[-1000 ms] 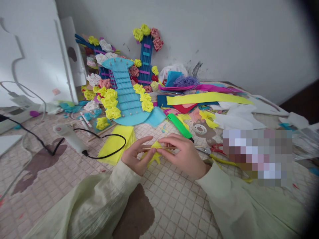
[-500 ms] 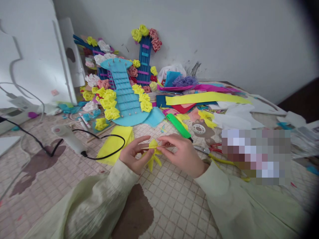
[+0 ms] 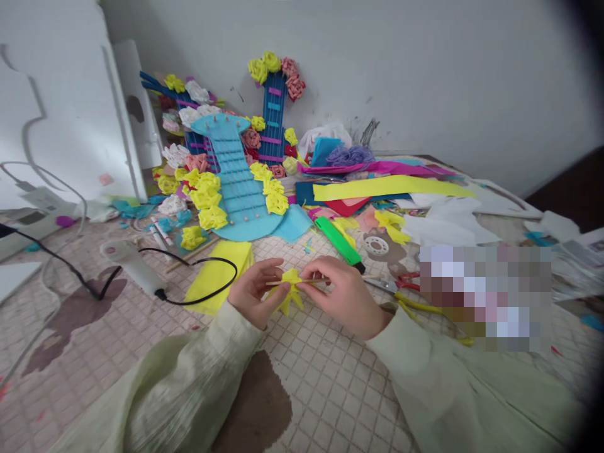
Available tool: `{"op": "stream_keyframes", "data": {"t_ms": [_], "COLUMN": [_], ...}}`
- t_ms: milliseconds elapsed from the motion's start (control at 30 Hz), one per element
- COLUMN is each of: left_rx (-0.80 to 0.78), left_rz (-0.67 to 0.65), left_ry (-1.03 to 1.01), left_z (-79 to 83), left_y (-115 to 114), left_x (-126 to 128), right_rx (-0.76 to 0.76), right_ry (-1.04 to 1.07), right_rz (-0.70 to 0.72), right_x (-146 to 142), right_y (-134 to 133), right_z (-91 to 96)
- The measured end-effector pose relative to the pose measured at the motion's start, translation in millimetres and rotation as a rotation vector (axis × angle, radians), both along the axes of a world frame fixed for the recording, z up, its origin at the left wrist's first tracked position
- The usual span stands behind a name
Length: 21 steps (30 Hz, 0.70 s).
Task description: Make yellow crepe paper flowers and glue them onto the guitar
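Between my hands is a yellow crepe-paper piece cut into pointed petals [image 3: 290,303], with a thin wooden stick [image 3: 274,284] lying across it. My left hand [image 3: 255,292] is closed, thumb and fingers pinching the yellow petals against the stick. From the other side, my right hand [image 3: 342,292] pinches the stick close to the paper, its fingertips touching the petals. Folded yellow paper [image 3: 214,270] lies just beyond my left hand. A green-handled cutter [image 3: 337,239] rests behind my right hand, and scissors [image 3: 384,284] lie to its right.
A light-blue paper guitar shape [image 3: 238,182] with yellow paper flowers leans at the back, near a dark-blue one [image 3: 274,119]. A white corded handheld tool [image 3: 134,267] lies left. Yellow-handled pliers [image 3: 419,302], a white spool [image 3: 376,246] and paper strips [image 3: 391,187] sit right; one patch is pixelated.
The yellow petals have turned a little around the stick, and the lower ones hang shorter. My left fingers have curled in slightly. Both hands stay in nearly the same place.
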<state>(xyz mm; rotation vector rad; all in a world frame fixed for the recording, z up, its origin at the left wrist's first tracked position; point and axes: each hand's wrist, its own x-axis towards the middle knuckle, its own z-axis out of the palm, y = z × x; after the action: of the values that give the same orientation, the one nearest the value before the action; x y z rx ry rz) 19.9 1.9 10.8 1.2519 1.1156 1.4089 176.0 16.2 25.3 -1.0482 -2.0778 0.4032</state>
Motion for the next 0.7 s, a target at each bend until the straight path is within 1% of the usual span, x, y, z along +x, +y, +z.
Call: {"op": "stream_keyframes", "data": {"t_ms": [100,267,367,433,500,600,667,700], "left_rx": [-0.013,-0.015,-0.003,0.017,0.059,0.164,0.272,0.334], "left_rz": [-0.013,-0.015,-0.010,0.011,0.063,0.181,0.305,0.389], "left_ry": [0.009,0.026,0.048,0.086,0.140,0.195,0.220,0.246], "left_z": [0.7,-0.9,-3.1,-1.3,5.2,21.4,30.8,33.7], "left_y": [1,2,4,6,6,0,-12,-20], "left_x": [0,-3,-5,-7,-7,-11,-25,-38], "right_rx": [0.034,0.074,0.065,0.057,0.052,0.018,-0.010,-0.019], "right_ry": [-0.011,-0.022,-0.039,-0.052,-0.057,-0.030,0.000,0.013], "right_rz": [0.021,0.128,0.127,0.131,0.133,0.120,0.113,0.113], "right_x": [1,3,3,3,3,4,5,6], "right_y": [1,2,3,4,5,7,8,8], "right_z": [-1.1,-1.6,-1.0,-0.7,-0.5,0.5,1.4,1.8]}}
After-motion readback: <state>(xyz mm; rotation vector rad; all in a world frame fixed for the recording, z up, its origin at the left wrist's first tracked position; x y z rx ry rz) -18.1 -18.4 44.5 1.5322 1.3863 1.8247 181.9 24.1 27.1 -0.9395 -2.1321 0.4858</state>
